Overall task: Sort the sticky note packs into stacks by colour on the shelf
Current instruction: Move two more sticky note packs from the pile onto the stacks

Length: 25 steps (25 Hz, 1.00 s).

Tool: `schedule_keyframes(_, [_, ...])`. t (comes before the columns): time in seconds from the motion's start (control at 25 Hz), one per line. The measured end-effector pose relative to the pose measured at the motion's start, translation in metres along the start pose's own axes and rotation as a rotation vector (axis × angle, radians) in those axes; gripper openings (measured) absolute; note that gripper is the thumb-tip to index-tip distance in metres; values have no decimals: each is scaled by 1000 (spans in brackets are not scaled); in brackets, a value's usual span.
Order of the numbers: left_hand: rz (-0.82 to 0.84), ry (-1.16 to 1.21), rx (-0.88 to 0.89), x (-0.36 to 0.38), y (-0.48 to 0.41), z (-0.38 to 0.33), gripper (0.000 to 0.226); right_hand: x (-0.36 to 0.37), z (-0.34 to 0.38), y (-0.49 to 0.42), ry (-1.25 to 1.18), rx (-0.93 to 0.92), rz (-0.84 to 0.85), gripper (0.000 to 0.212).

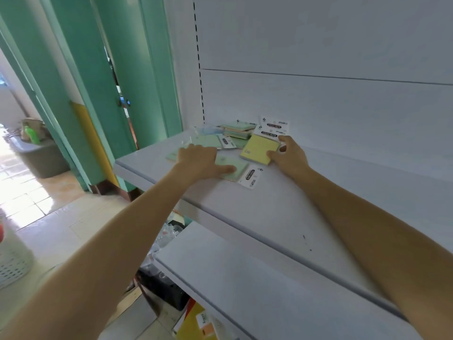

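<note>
Yellow pack (pixel 260 148) in right hand (pixel 289 155)

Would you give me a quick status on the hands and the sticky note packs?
Left hand flat on green pack. Right hand gripping yellow pack. Remaining packs unsorted behind. Nothing blocking.

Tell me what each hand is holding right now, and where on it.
Right hand grips the yellow pack by its near right edge. Left hand lies flat on a green pack, not lifting it.
</note>
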State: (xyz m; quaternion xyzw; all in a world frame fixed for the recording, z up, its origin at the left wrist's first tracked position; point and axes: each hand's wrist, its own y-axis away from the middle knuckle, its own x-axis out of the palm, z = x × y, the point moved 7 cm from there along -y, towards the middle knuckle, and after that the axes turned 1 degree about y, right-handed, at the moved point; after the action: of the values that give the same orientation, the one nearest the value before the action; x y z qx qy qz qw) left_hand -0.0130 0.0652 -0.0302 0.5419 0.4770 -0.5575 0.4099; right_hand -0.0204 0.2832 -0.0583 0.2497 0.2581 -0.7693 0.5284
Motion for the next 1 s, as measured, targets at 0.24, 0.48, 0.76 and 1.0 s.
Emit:
schedule_keyframes(0.24, [278,286,310,14,-25,-18,50,-10,-5,1,-89,-30,-115,42])
schedule_keyframes(0.48, [350,337,397,-3,-40,-14,32,-18,-5,5,-99,-59,-196,40])
schedule_keyframes(0.76, [285,857,246,-16,-42,15,24,-38,6,19,-34,-138,-228,43])
schedule_keyframes(1.0, [310,1084,266,-11,-36,-1,42,-70,-6,51,55,-101,-255,50])
